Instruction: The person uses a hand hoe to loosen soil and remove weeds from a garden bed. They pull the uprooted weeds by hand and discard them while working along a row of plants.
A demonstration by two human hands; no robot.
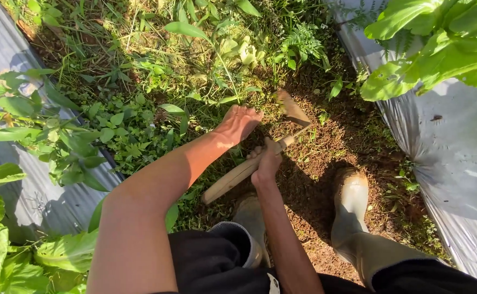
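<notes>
While gripping hoe (pixel 260 152), right hand (pixel 267 163), weeds (pixel 140 130) nearby.

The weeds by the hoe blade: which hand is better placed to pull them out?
Probably the left hand: it is free and already reaches into the weeds beside the hoe, while the right hand is wrapped around the wooden handle.

grey plastic sheeting (pixel 456 152), leafy plants (pixel 440 38), rubber boots (pixel 351 201), bare soil (pixel 325 158)

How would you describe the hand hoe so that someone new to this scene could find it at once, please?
Look at the strip of bare brown soil between the two silver plastic sheets. Near its middle, the right hand grips a pale wooden handle ending in a flat, soil-coloured blade: the hand hoe. It is the only tool among the weeds.
</notes>
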